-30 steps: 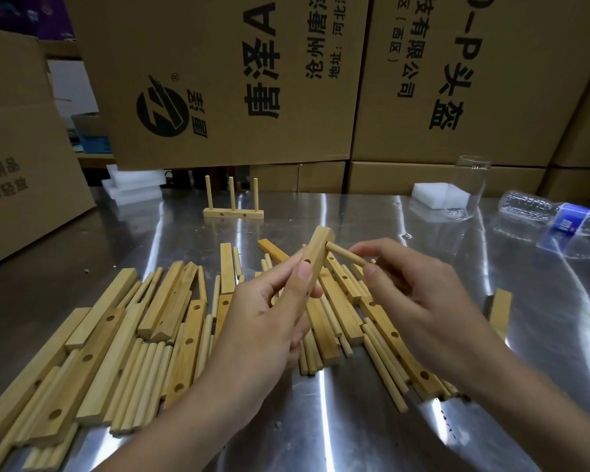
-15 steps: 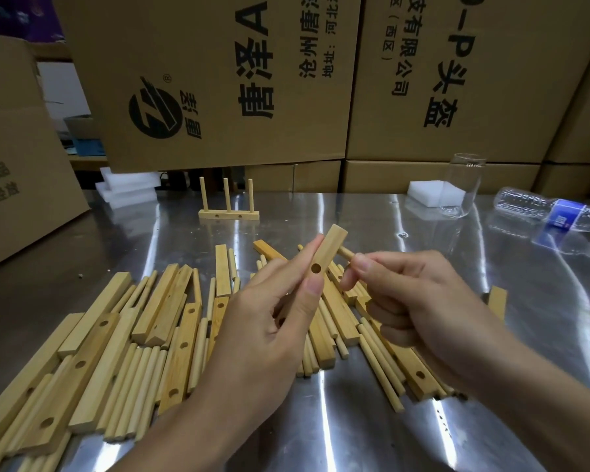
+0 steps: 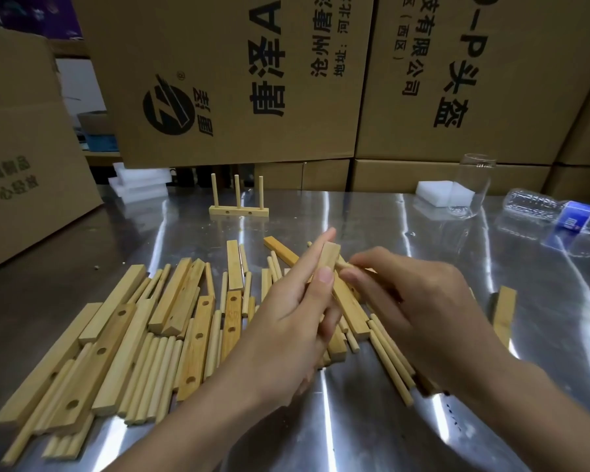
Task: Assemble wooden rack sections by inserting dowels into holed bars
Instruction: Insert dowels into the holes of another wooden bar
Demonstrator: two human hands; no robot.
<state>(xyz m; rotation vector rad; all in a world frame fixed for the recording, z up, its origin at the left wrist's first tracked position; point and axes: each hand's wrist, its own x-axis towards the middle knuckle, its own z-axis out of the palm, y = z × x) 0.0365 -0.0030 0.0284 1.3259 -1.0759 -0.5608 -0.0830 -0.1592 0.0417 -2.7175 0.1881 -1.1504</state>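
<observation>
My left hand (image 3: 293, 318) grips a holed wooden bar (image 3: 328, 258) upright above the pile, thumb and fingers curled round it. Beside it, my right hand (image 3: 413, 308) pinches a dowel (image 3: 344, 265) whose tip meets the bar's right side near its top; the hole there is hidden. Loose holed bars (image 3: 195, 342) and dowels (image 3: 147, 373) lie spread on the steel table (image 3: 372, 420). A finished rack section (image 3: 238, 209) with three upright dowels stands at the back.
Large cardboard boxes (image 3: 235, 80) wall the back and left. White foam blocks (image 3: 438, 194) (image 3: 140, 182), a clear glass (image 3: 472, 185) and a lying plastic bottle (image 3: 559, 212) sit at the far edge. A single bar (image 3: 504, 311) lies at right.
My right hand pulled the dowel back from the bar, then brought it against the bar's side again. My left hand turned the bar and shifted its grip higher.
</observation>
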